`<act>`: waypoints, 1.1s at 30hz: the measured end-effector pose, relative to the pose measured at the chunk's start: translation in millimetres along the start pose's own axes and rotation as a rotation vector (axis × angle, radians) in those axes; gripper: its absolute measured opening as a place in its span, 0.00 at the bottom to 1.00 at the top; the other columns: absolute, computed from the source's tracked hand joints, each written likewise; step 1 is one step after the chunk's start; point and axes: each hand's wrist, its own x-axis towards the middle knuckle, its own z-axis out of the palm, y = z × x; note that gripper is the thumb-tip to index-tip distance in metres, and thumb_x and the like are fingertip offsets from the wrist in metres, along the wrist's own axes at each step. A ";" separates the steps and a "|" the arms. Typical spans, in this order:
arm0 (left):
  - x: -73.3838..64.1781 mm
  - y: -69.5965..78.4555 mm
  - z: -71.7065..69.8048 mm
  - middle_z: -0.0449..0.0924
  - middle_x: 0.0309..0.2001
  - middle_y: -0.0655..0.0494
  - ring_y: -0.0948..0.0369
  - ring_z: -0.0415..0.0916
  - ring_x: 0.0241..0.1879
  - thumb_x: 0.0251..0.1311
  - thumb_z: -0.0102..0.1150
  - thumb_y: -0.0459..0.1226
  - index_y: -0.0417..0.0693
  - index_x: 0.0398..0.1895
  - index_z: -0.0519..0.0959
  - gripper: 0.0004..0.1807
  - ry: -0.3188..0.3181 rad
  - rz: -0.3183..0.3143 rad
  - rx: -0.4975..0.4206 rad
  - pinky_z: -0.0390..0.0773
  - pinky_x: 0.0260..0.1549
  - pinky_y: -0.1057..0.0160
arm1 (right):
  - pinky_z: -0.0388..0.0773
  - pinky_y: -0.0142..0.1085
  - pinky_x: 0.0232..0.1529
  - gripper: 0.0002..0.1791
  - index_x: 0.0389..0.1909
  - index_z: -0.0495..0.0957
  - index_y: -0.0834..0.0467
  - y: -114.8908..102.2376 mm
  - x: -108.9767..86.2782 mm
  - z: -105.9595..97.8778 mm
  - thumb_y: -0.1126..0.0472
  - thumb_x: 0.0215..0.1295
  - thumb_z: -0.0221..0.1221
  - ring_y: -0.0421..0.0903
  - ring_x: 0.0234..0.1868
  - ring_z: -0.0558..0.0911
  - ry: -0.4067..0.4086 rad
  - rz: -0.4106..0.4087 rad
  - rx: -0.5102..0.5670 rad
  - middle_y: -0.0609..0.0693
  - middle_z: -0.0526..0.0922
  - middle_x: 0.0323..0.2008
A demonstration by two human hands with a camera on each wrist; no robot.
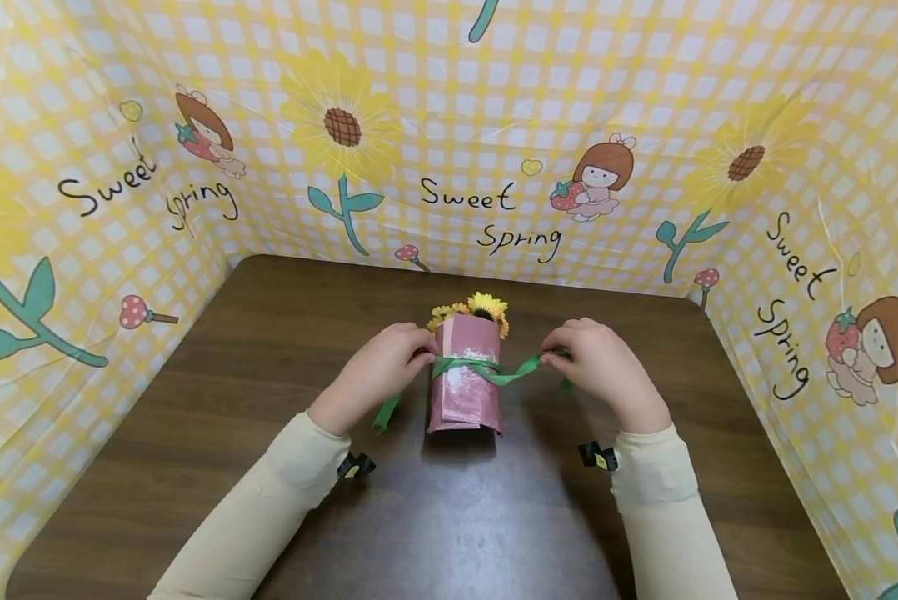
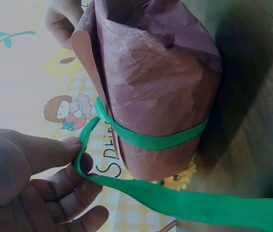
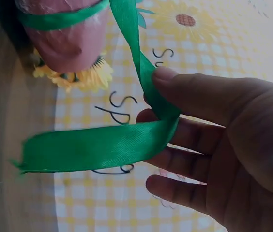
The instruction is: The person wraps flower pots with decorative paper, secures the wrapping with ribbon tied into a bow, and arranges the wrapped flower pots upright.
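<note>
A bouquet wrapped in pink paper (image 1: 467, 396) lies on the table, its yellow flowers (image 1: 488, 306) pointing away from me. Around the wrap runs a green ribbon (image 1: 520, 371), crossed over itself on top. My left hand (image 1: 381, 367) pinches one end of it between thumb and fingers, close by the wrap's left side; a loose tail (image 2: 223, 205) hangs from there. On the other side my right hand (image 1: 599, 367) pinches the other end, a short way off the wrap. That end's frayed tail (image 3: 78, 147) shows in the right wrist view.
The bouquet rests on a dark wooden table (image 1: 194, 433). A yellow checked cloth (image 1: 449, 108) with printed flowers and figures stands up along the table's back and sides. Small black devices (image 1: 597, 456) are at both wrists.
</note>
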 end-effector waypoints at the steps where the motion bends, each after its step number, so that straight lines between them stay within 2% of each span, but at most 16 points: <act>1: 0.0 0.1 0.8 0.82 0.38 0.59 0.60 0.77 0.40 0.69 0.64 0.37 0.50 0.42 0.86 0.04 -0.001 0.001 -0.001 0.80 0.44 0.57 | 0.78 0.42 0.44 0.05 0.39 0.89 0.51 -1.3 1.0 2.5 0.57 0.64 0.71 0.45 0.41 0.80 -0.014 -0.002 0.004 0.42 0.85 0.35; 10: 2.1 0.5 10.1 0.84 0.39 0.60 0.60 0.78 0.41 0.71 0.61 0.38 0.51 0.44 0.85 0.05 -0.023 -0.021 -0.028 0.80 0.45 0.56 | 0.80 0.44 0.51 0.11 0.47 0.87 0.55 -24.8 9.7 25.0 0.55 0.67 0.68 0.47 0.49 0.82 -0.062 -0.082 0.074 0.48 0.86 0.45; 15: 2.5 1.6 13.6 0.84 0.38 0.60 0.62 0.77 0.38 0.70 0.63 0.38 0.51 0.44 0.85 0.05 -0.054 -0.022 -0.047 0.80 0.42 0.58 | 0.81 0.41 0.47 0.11 0.42 0.87 0.52 -37.8 13.9 38.0 0.50 0.64 0.70 0.44 0.44 0.83 -0.098 -0.089 0.089 0.44 0.86 0.40; 19: 2.9 1.4 16.0 0.83 0.38 0.58 0.62 0.78 0.38 0.68 0.65 0.37 0.50 0.44 0.85 0.05 -0.064 -0.011 -0.034 0.81 0.42 0.58 | 0.81 0.39 0.43 0.07 0.38 0.88 0.51 -43.4 16.5 46.6 0.53 0.62 0.72 0.42 0.39 0.84 -0.107 -0.096 0.072 0.41 0.86 0.35; 24: 1.9 1.7 15.8 0.83 0.38 0.58 0.61 0.78 0.39 0.67 0.65 0.36 0.49 0.43 0.85 0.04 -0.040 0.011 0.004 0.81 0.43 0.57 | 0.80 0.37 0.38 0.02 0.34 0.87 0.52 -45.8 18.8 52.7 0.60 0.63 0.71 0.40 0.33 0.80 -0.063 -0.163 0.028 0.41 0.85 0.32; 28: 0.4 2.8 12.4 0.83 0.38 0.58 0.60 0.78 0.40 0.67 0.66 0.35 0.50 0.41 0.85 0.03 0.002 0.028 0.036 0.81 0.44 0.57 | 0.79 0.38 0.37 0.04 0.33 0.84 0.52 -45.0 19.6 51.8 0.64 0.63 0.69 0.41 0.32 0.78 0.026 -0.166 0.022 0.42 0.83 0.30; 33: -0.9 3.8 8.7 0.81 0.38 0.59 0.59 0.76 0.41 0.68 0.65 0.35 0.51 0.40 0.85 0.03 0.061 0.058 0.068 0.80 0.45 0.57 | 0.78 0.41 0.41 0.04 0.35 0.81 0.54 -42.7 19.8 45.9 0.65 0.65 0.67 0.43 0.35 0.79 0.130 -0.195 0.047 0.45 0.83 0.31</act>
